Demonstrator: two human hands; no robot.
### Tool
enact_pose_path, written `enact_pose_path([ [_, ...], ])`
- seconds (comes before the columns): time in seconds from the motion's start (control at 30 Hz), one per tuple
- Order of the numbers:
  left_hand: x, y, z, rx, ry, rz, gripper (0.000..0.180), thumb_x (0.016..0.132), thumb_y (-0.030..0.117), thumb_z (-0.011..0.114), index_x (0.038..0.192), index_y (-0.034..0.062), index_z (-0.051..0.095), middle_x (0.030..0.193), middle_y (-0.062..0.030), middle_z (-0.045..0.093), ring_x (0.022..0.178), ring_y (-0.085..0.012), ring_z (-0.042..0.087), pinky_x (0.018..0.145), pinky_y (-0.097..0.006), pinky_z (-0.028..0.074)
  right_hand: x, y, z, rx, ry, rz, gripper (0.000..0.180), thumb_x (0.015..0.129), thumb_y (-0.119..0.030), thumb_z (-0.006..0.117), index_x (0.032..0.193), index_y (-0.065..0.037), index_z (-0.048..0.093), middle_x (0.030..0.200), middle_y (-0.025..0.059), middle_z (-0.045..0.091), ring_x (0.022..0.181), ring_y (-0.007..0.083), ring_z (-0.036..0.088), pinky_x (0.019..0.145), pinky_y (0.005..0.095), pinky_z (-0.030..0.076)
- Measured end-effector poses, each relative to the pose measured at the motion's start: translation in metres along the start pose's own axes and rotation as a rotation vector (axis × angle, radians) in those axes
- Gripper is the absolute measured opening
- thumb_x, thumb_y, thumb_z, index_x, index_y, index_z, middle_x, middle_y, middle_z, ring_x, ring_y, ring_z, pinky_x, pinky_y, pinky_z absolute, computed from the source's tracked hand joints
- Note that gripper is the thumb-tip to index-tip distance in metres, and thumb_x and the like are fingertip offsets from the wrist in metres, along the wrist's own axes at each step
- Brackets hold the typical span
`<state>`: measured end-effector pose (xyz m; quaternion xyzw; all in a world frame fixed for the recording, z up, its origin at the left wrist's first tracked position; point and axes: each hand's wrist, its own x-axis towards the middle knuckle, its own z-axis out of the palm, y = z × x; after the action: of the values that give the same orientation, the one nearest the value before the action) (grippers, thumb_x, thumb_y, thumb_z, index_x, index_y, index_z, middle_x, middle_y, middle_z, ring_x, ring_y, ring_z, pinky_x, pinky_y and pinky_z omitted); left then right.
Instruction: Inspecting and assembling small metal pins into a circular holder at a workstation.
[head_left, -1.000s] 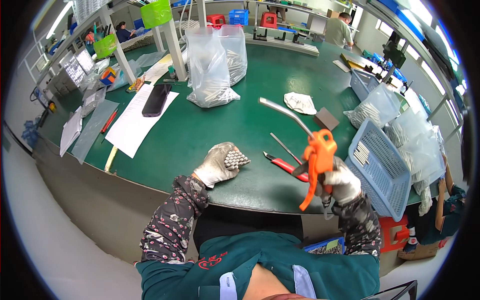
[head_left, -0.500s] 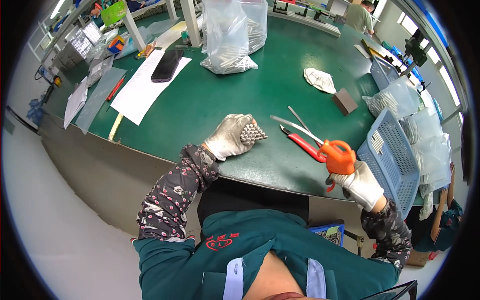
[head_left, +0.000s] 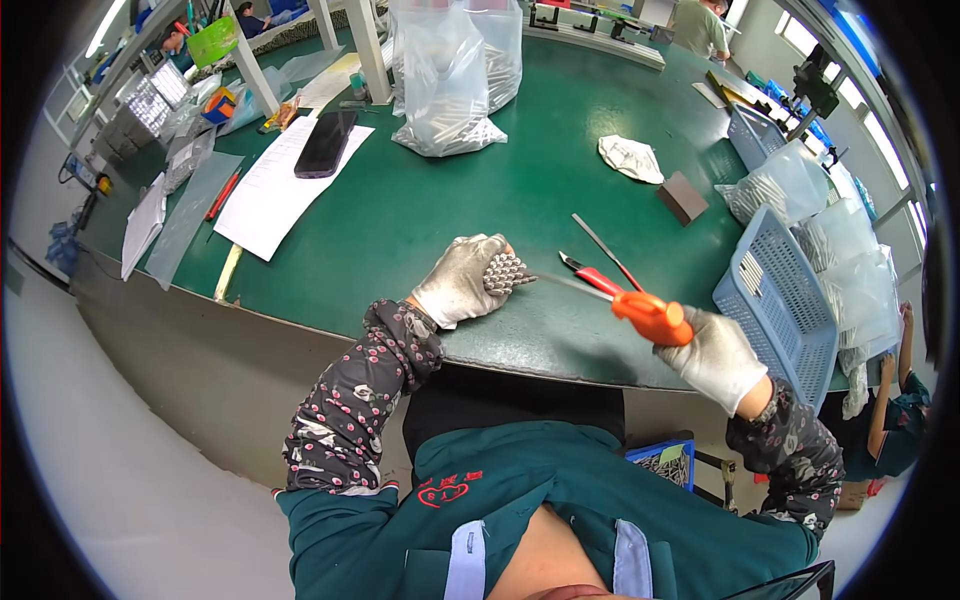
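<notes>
My gloved left hand (head_left: 458, 282) is closed around a bundle of small metal pins (head_left: 507, 273) near the table's front edge, with their round ends facing right. Gripped in my gloved right hand (head_left: 722, 358) is an orange air blow gun (head_left: 652, 317). Its thin nozzle points left, and the tip is close to the pin ends; whether it touches them I cannot tell. Behind the nozzle lies a red-handled craft knife (head_left: 597, 278), partly covered by the blow gun. A thin metal strip (head_left: 597, 240) rests beside the knife.
A blue plastic basket (head_left: 722, 292) holding a few pale rods stands to my right, beside filled clear bags (head_left: 855, 300). Farther back are a brown block (head_left: 683, 198), a crumpled white cloth (head_left: 630, 158) and bags of rods (head_left: 445, 100). A phone (head_left: 326, 145) lies on paper at left.
The blow gun has swung lower and turned, its nozzle now nearer the pin ends. My left hand still holds the bundle in nearly the same place. The whole view has shifted slightly.
</notes>
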<state>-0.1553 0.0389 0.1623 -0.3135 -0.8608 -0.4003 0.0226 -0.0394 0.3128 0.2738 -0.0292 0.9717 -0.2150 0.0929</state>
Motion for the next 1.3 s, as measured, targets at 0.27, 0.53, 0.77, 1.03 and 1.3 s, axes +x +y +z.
enact_pose_path([
  [0.27,0.001,0.006,-0.004,-0.047,-0.044,-0.068,0.033,0.061,0.008,0.071,0.090,0.0038,0.054,0.082,-0.0116,0.057,0.081,-0.0304,0.055,0.073,-0.038,0.045,0.010,-0.005,-0.001,-0.029,0.021,-0.020,0.032,0.074,-0.027,0.061,0.094,-0.004,0.061,0.071,0.0196,0.062,0.070,0.0371,0.061,0.065,0.0418,0.048],
  [0.53,0.001,0.003,0.000,0.052,0.051,0.026,0.034,0.061,0.010,0.071,0.090,0.0029,0.054,0.079,-0.0131,0.059,0.075,-0.0306,0.059,0.068,-0.037,0.048,0.014,-0.006,0.003,-0.049,0.008,-0.059,0.034,0.076,-0.032,0.059,0.094,-0.003,0.061,0.068,0.0198,0.061,0.067,0.0374,0.061,0.063,0.0415,0.049],
  [0.77,0.000,0.005,-0.002,-0.021,-0.001,-0.021,0.034,0.062,0.008,0.071,0.090,0.0026,0.053,0.081,-0.0119,0.055,0.078,-0.0312,0.054,0.071,-0.038,0.045,0.013,-0.003,0.006,-0.025,0.003,-0.058,0.033,0.075,-0.030,0.061,0.094,-0.004,0.061,0.067,0.0192,0.061,0.067,0.0369,0.061,0.062,0.0408,0.049],
  [1.03,0.000,0.002,-0.001,-0.025,0.006,-0.014,0.032,0.061,0.006,0.070,0.088,0.0010,0.053,0.079,-0.0122,0.055,0.077,-0.0306,0.055,0.069,-0.037,0.044,0.015,0.002,0.009,-0.028,0.041,-0.077,0.031,0.075,-0.027,0.059,0.096,-0.005,0.061,0.069,0.0192,0.061,0.067,0.0364,0.061,0.062,0.0409,0.049],
  [1.3,0.000,0.002,-0.003,0.018,-0.014,-0.013,0.033,0.062,0.010,0.069,0.090,0.0042,0.054,0.082,-0.0119,0.058,0.084,-0.0302,0.056,0.077,-0.038,0.044,0.003,0.007,0.004,-0.012,-0.002,-0.012,0.029,0.074,-0.028,0.061,0.091,-0.004,0.061,0.070,0.0193,0.061,0.069,0.0371,0.060,0.064,0.0413,0.048],
])
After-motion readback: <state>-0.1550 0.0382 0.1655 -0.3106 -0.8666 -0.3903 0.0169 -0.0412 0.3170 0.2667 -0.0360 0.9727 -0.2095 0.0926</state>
